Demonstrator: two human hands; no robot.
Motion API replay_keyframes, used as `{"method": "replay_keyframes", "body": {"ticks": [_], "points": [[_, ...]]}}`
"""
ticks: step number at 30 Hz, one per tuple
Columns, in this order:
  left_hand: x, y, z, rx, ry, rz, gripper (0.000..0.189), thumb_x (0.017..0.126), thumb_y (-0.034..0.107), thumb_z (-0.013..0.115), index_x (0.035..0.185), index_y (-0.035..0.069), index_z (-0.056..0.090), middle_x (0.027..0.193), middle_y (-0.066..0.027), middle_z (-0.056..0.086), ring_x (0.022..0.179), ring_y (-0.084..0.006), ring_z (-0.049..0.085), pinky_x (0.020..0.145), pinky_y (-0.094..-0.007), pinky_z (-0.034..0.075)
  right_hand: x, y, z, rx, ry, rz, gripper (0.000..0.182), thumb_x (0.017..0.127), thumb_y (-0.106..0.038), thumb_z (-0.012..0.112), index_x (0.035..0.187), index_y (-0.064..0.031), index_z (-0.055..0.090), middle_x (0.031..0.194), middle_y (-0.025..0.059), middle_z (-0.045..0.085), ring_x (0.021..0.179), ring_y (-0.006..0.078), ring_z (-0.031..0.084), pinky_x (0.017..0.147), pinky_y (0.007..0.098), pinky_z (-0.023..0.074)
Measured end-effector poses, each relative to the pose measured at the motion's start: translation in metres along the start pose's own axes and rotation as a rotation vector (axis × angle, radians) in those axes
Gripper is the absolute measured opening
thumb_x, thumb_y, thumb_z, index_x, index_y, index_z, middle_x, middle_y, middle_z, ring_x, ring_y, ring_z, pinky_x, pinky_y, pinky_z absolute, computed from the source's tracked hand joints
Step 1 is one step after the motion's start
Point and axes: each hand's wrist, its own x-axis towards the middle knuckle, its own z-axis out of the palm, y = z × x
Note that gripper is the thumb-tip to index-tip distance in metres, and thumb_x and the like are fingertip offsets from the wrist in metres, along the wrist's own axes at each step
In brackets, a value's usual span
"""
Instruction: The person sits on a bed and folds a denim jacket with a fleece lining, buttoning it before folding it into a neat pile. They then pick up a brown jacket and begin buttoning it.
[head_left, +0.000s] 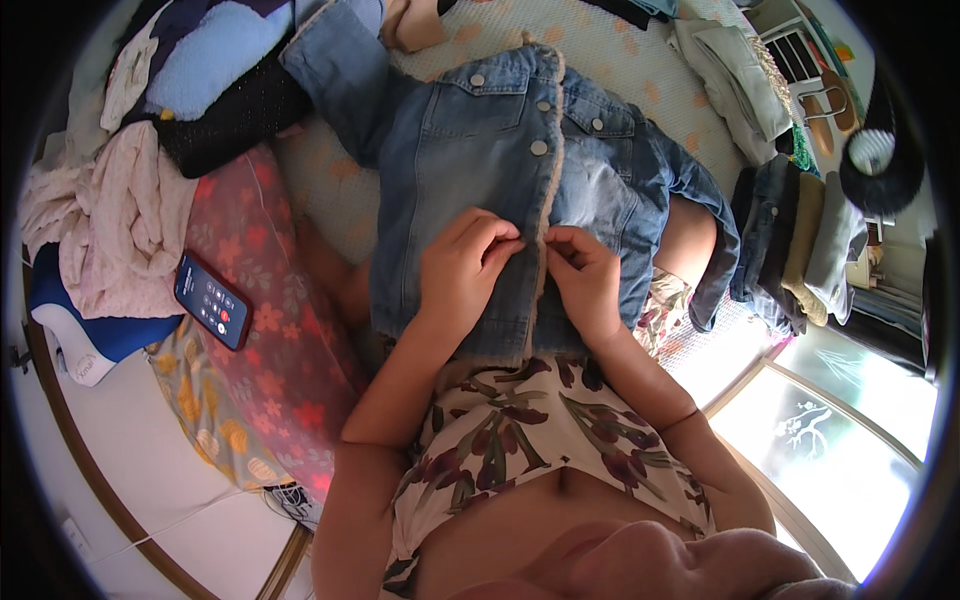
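Observation:
A blue denim jacket (465, 157) with a frayed, fleece-like front edge lies spread across my lap, collar away from me. Its upper metal buttons look fastened along the front placket. My left hand (469, 262) pinches the cloth just left of the frayed edge, thumb against forefinger. Opposite it, my right hand (585, 274) grips the edge itself between thumb and fingers. Whatever button lies between the fingertips is hidden. One sleeve (330, 82) stretches to the upper left; the other sleeve (697, 202) drapes over my right leg.
A phone (214, 300) showing a call screen rests on a red floral pillow (270, 300) at left. Pink clothing (127, 225) and dark garments (232, 112) are heaped beyond. Folded clothes (780, 240) stand in a row at right, near a round black brush-like object (881, 172).

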Motion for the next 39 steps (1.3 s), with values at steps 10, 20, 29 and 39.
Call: {"method": "replay_keyframes", "body": {"ticks": [10, 20, 29, 39], "points": [[-0.012, -0.003, 0.011, 0.228, 0.118, 0.138, 0.020, 0.076, -0.005, 0.075, 0.089, 0.003, 0.063, 0.085, -0.0083, 0.063, 0.073, -0.0241, 0.064, 0.060, -0.0339, 0.051, 0.008, -0.016, -0.003, 0.364, -0.067, 0.318, 0.017, 0.088, -0.006, 0.073, 0.100, 0.0037, 0.066, 0.087, 0.0010, 0.067, 0.077, 0.0039, 0.059, 0.068, 0.0174, 0.0457], [-0.017, 0.000, 0.020, -0.155, 0.117, -0.062, 0.024, 0.076, -0.005, 0.075, 0.095, 0.003, 0.061, 0.090, -0.0084, 0.062, 0.077, -0.0218, 0.065, 0.066, -0.0316, 0.053, 0.014, -0.002, -0.014, 0.739, -0.160, 0.461, 0.013, 0.093, -0.003, 0.063, 0.106, 0.0007, 0.062, 0.095, 0.0061, 0.068, 0.085, 0.0135, 0.066, 0.078, 0.0260, 0.0522], [-0.014, -0.004, 0.015, -0.366, 0.050, -0.193, 0.020, 0.081, -0.007, 0.071, 0.097, 0.000, 0.060, 0.095, -0.0071, 0.060, 0.077, -0.0124, 0.062, 0.069, -0.0245, 0.052, 0.015, -0.011, -0.020, 0.785, -0.293, 0.562, 0.021, 0.097, -0.007, 0.059, 0.115, 0.0037, 0.061, 0.105, 0.0088, 0.068, 0.093, 0.0154, 0.066, 0.085, 0.0301, 0.0525], [-0.013, -0.008, 0.016, -0.430, 0.051, -0.140, 0.021, 0.082, -0.006, 0.071, 0.098, 0.000, 0.060, 0.096, -0.0066, 0.061, 0.082, -0.0125, 0.063, 0.071, -0.0250, 0.052, 0.023, -0.019, -0.021, 0.792, -0.375, 0.574, 0.017, 0.096, -0.007, 0.057, 0.110, 0.0027, 0.060, 0.107, 0.0095, 0.067, 0.098, 0.0173, 0.065, 0.089, 0.0319, 0.0525]]}}
